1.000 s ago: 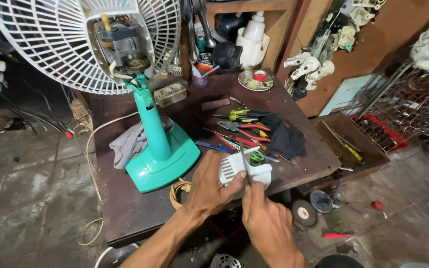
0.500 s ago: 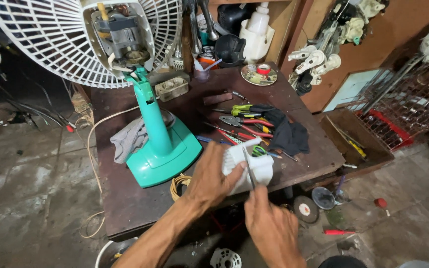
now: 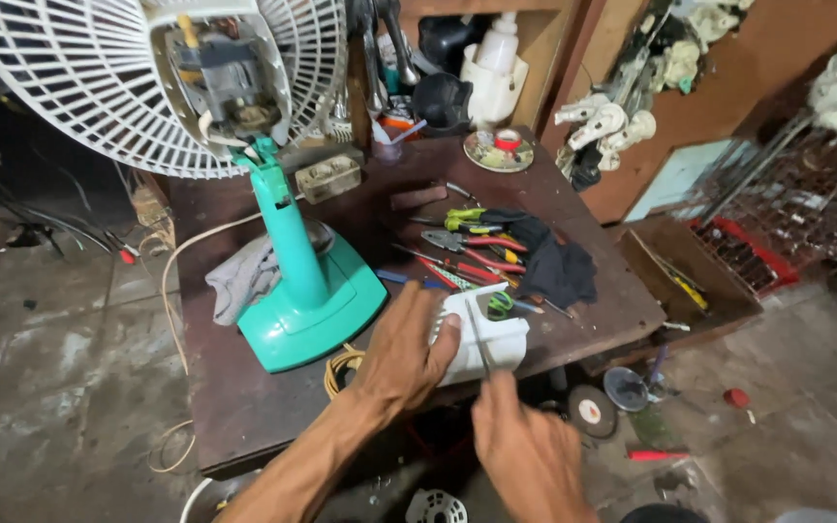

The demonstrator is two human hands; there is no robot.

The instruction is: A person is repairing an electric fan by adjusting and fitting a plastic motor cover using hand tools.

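My left hand (image 3: 406, 351) grips a white plastic fan part (image 3: 485, 341) over the near edge of the dark wooden table (image 3: 234, 407). My right hand (image 3: 527, 453) sits just below it and holds a thin metal tool (image 3: 478, 335), its tip pressed against the white part. A teal stand fan (image 3: 300, 291) with a white grille (image 3: 70, 87) and bare motor (image 3: 227, 77) stands on the table to the left of my hands.
Pliers and screwdrivers with red and green handles (image 3: 472, 247) lie beside a black cloth (image 3: 552, 261). A grey rag (image 3: 242, 276) lies by the fan base. A yellow cord coil (image 3: 341, 366), a wooden tray (image 3: 685, 276), a wire grille (image 3: 796, 203) and round discs (image 3: 593, 407) surround the table.
The view has shifted closer to the table. Both hands stay on the white part; my right hand has dropped slightly lower, with the thin tool still against the part.
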